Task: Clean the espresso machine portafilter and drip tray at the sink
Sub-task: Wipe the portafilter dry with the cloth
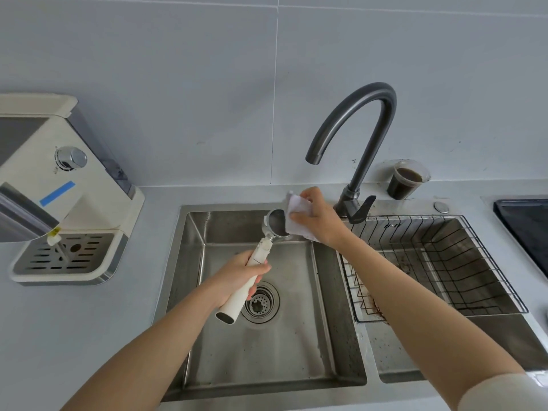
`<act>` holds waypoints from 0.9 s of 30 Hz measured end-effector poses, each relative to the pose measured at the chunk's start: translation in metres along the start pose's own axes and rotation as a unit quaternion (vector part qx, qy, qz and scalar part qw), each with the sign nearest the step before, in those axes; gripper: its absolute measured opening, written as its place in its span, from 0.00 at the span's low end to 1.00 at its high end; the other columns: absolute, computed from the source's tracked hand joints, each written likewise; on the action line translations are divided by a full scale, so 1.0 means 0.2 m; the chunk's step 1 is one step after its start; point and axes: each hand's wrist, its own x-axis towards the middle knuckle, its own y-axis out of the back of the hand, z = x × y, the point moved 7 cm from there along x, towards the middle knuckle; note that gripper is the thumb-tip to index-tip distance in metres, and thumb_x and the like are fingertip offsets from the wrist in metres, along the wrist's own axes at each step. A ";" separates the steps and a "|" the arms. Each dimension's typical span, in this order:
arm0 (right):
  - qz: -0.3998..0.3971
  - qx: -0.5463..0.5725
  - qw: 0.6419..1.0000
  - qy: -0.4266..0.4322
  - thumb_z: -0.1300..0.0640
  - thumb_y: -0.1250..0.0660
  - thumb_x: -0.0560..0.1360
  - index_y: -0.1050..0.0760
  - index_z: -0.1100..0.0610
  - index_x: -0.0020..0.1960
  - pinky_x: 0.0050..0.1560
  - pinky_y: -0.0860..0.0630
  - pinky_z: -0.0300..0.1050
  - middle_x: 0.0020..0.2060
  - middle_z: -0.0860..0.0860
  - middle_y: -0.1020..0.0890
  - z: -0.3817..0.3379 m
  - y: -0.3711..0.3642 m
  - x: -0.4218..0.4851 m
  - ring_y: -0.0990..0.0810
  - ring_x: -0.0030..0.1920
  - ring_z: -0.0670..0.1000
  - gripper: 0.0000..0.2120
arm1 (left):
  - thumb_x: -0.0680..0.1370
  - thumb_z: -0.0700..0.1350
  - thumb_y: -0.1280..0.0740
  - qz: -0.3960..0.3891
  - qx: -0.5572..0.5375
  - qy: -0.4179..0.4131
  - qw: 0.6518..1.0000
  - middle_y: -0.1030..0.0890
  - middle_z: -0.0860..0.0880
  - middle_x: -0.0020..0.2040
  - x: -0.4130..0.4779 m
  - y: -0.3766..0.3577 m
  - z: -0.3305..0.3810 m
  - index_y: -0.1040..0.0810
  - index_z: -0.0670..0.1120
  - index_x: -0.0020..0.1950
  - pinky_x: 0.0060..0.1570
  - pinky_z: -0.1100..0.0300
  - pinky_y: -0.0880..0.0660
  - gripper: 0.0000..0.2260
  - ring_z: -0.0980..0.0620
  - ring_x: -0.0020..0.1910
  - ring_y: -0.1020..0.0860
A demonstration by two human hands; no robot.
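1. Curled round the white handle of the portafilter (pixel 261 251), the left hand (pixel 237 274) is clamped on it, and the tool is held above the left sink basin (pixel 192 292), over the drain (pixel 261 304).
2. Its long axis is slanted: the butt of the handle is pointed down toward the person, while the metal head is raised away and to the right, its open bowl turned toward the right hand (pixel 318 222).
3. A folded white cloth (pixel 298 213) is gripped by the right hand and pressed against the rim of the head.
4. Open room is left below and to the left, the basin walls being well apart from the handle.
5. A wire rack (pixel 444 262) is set in the right basin, under the right forearm.
6. The dark tap (pixel 370 114) is arched behind the right hand, its lever just beside the wrist.
7. A cup (pixel 404 180) of dark liquid is stood behind the tap, near the wall.
8. On the counter at far left, the drip tray (pixel 68 256) is seated in the coffee machine (pixel 59 188).
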 end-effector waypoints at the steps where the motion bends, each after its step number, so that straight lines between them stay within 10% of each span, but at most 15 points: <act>1: -0.011 -0.054 0.998 0.023 0.58 0.36 0.76 0.39 0.55 0.57 0.41 0.30 0.47 0.54 0.56 0.29 -0.02 -0.02 0.00 0.27 0.46 0.55 0.14 | 0.76 0.42 0.35 -0.006 0.010 -0.002 1.000 0.29 0.48 0.30 0.00 -0.01 0.01 0.29 0.45 0.44 0.23 0.64 0.33 0.04 0.55 0.20 0.33; 10: -0.048 -0.315 0.945 0.078 0.56 0.36 0.75 0.38 0.60 0.62 0.42 0.35 0.45 0.59 0.55 0.29 -0.04 -0.09 0.01 0.25 0.52 0.60 0.19 | 0.77 0.41 0.36 -0.042 0.080 0.007 0.996 0.28 0.48 0.30 -0.03 -0.03 0.02 0.30 0.45 0.45 0.22 0.64 0.33 0.03 0.55 0.19 0.32; 27: 0.045 -0.286 0.953 -0.087 0.54 0.39 0.75 0.39 0.59 0.58 0.41 0.31 0.48 0.53 0.58 0.26 0.04 -0.06 0.02 0.23 0.50 0.62 0.16 | 0.75 0.41 0.36 0.056 0.047 -0.013 0.997 0.29 0.47 0.30 0.05 -0.05 0.02 0.30 0.44 0.46 0.23 0.64 0.33 0.03 0.53 0.19 0.32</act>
